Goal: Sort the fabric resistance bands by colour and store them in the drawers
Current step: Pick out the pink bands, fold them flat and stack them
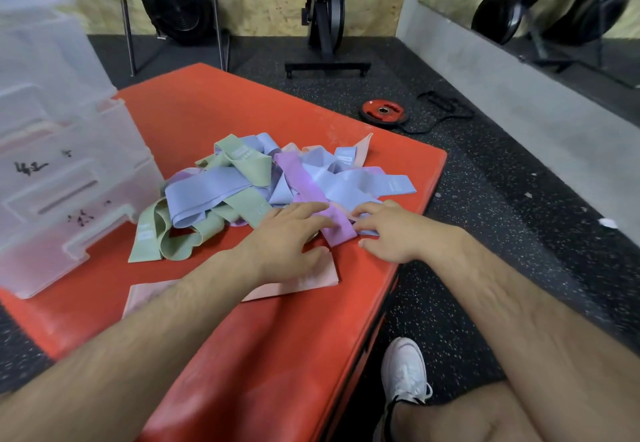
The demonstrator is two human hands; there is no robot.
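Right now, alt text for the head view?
The left hand and right hand touch a purple band at the near edge of a pile of green, blue and pink bands on a red mat; translucent drawers stand at left.

Two hands, one band heap, one drawer unit, one weight plate.

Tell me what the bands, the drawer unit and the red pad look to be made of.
Bands: woven fabric, matte, judging by their soft folds and sewn labels. Drawer unit: translucent frosted plastic; pink shows dimly through it. Red pad: probably vinyl-covered foam, from its slight sheen and rounded edge.
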